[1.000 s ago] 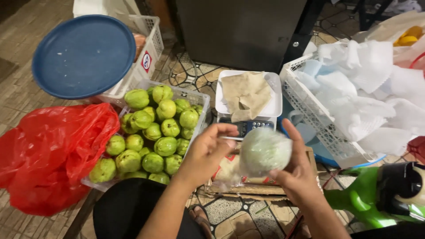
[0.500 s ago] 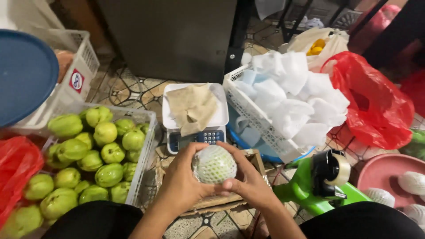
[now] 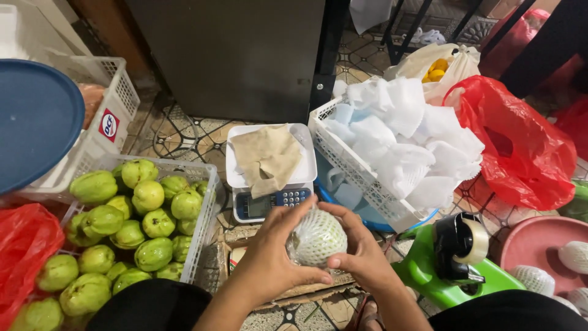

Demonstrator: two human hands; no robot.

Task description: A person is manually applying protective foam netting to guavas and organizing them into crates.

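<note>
Both my hands cup one guava wrapped in white foam netting and clear film (image 3: 316, 237) in front of me. My left hand (image 3: 269, 257) grips it from the left and below. My right hand (image 3: 361, 248) holds its right side, thumb under it. Just beyond stands a white digital scale (image 3: 269, 184) with brown paper on its pan. A white crate of green guavas (image 3: 131, 214) sits to the left.
A white basket of foam net sleeves (image 3: 398, 153) stands right of the scale. A green tape dispenser (image 3: 456, 257) and a pink basin of wrapped fruit (image 3: 551, 254) lie at the right. Red plastic bags (image 3: 520, 141) and a blue lid (image 3: 33, 119) flank the scene.
The camera view swung right, so the guava crate slid left. My left hand came onto the wrapped guava, and both hands now enclose it in front of the scale.
</note>
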